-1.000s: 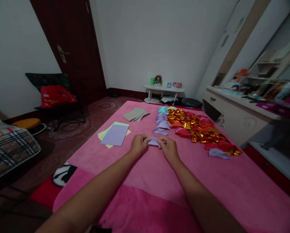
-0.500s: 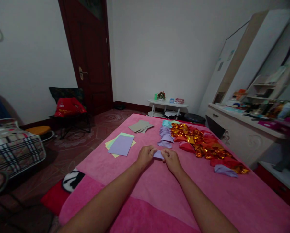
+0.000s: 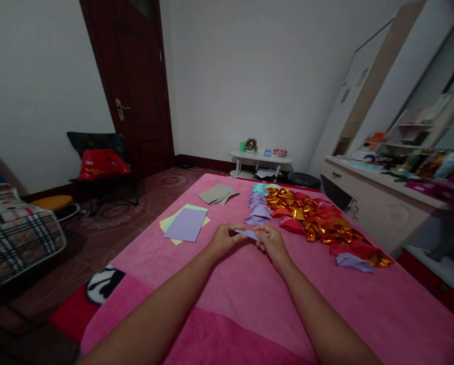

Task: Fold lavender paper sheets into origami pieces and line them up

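A small folded piece of purple paper [image 3: 248, 233] is held just above the pink cloth, stretched between my two hands. My left hand [image 3: 225, 240] has its thumb and fingers closed on the paper's left end. At the right end, my right hand [image 3: 272, 243] pinches it between thumb and fingers. Left of my hands lies a fanned stack of paper sheets [image 3: 186, 223], purple on top with green and yellow beneath. Beyond my hands is a row of folded purple paper pieces [image 3: 257, 213].
Folded gold foil and red pieces [image 3: 306, 213] spread over the right of the pink-covered surface [image 3: 227, 284]. Grey-brown sheets [image 3: 218, 193] lie at its far side. A dresser [image 3: 379, 192] stands to the right, and a chair with a red bag [image 3: 103, 163] to the left.
The purple paper has tilted, its left end now higher, and my left fingers have shifted along it. The whole view has moved slightly.
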`<action>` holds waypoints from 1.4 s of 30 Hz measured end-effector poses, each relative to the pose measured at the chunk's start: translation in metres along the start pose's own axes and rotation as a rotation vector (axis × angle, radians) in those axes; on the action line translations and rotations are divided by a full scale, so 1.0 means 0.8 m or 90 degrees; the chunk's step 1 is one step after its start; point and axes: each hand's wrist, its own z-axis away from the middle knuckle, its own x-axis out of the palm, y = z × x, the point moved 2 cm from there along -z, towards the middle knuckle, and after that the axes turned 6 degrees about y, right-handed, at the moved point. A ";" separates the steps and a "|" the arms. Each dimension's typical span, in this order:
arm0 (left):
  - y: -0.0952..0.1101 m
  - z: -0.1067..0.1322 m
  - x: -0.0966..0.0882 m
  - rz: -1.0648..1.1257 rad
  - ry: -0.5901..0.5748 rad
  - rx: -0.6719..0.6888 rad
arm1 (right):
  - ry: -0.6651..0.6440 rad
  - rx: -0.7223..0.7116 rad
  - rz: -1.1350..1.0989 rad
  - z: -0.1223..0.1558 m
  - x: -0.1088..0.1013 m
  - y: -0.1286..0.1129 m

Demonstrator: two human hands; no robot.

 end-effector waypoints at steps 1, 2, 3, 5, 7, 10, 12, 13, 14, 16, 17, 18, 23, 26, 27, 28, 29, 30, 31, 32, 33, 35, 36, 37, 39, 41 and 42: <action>-0.001 -0.001 -0.001 0.002 0.007 -0.006 | -0.006 -0.001 -0.004 0.001 0.000 -0.001; -0.002 -0.002 -0.002 0.004 0.015 -0.012 | -0.013 -0.002 -0.006 0.002 0.001 -0.002; -0.002 -0.002 -0.002 0.005 0.024 -0.019 | -0.020 -0.004 -0.008 0.003 0.001 -0.003; -0.003 -0.004 -0.004 0.007 0.041 -0.031 | -0.034 -0.007 -0.006 0.004 0.002 -0.004; -0.004 -0.004 -0.005 0.013 0.051 -0.039 | -0.042 -0.009 -0.002 0.005 0.002 -0.005; -0.004 -0.004 -0.005 0.023 0.052 -0.042 | -0.048 -0.015 0.005 0.006 0.002 -0.006; -0.004 -0.004 -0.005 0.029 0.049 -0.042 | -0.052 -0.025 0.011 0.007 0.003 -0.007; -0.004 -0.004 -0.005 0.032 0.048 -0.043 | -0.055 -0.032 0.014 0.008 0.003 -0.008; -0.003 -0.004 -0.005 0.035 0.048 -0.044 | -0.058 -0.040 0.018 0.009 0.004 -0.009; -0.002 -0.004 -0.005 0.039 0.052 -0.046 | -0.063 -0.057 0.027 0.010 0.005 -0.011; -0.002 -0.004 -0.004 0.039 0.055 -0.049 | -0.063 -0.065 0.032 0.010 0.006 -0.011; -0.001 -0.004 -0.004 0.040 0.058 -0.052 | -0.063 -0.071 0.036 0.010 0.006 -0.011; 0.003 -0.003 -0.003 0.043 0.071 -0.074 | -0.058 -0.091 0.060 0.010 0.007 -0.011; 0.006 -0.003 -0.003 0.049 0.073 -0.083 | -0.053 -0.095 0.074 0.011 0.008 -0.013; 0.006 -0.003 -0.003 0.050 0.073 -0.085 | -0.050 -0.095 0.079 0.012 0.008 -0.014; 0.007 -0.003 -0.003 0.052 0.074 -0.089 | -0.045 -0.096 0.084 0.012 0.008 -0.014; 0.007 -0.003 -0.003 0.053 0.076 -0.093 | -0.040 -0.096 0.089 0.013 0.009 -0.015; 0.006 -0.003 -0.003 0.055 0.078 -0.098 | -0.035 -0.097 0.096 0.014 0.009 -0.015; 0.006 -0.004 -0.004 0.056 0.082 -0.102 | -0.028 -0.098 0.103 0.014 0.009 -0.015; 0.005 -0.004 -0.004 0.058 0.086 -0.106 | -0.021 -0.099 0.111 0.015 0.010 -0.015; 0.004 -0.004 -0.004 0.059 0.091 -0.110 | -0.013 -0.099 0.120 0.016 0.010 -0.015; 0.002 -0.005 -0.005 0.062 0.097 -0.117 | 0.002 -0.101 0.136 0.017 0.010 -0.014; 0.000 -0.006 -0.005 0.062 0.098 -0.119 | 0.009 -0.102 0.144 0.018 0.011 -0.014; -0.002 -0.007 -0.005 0.061 0.098 -0.121 | 0.014 -0.104 0.151 0.018 0.011 -0.014; -0.007 -0.009 -0.005 0.050 0.094 -0.119 | 0.026 -0.108 0.165 0.018 0.011 -0.014; -0.013 -0.010 -0.005 0.030 0.087 -0.112 | 0.039 -0.110 0.176 0.017 0.009 -0.014; -0.016 -0.010 -0.004 0.016 0.084 -0.106 | 0.047 -0.109 0.182 0.016 0.008 -0.013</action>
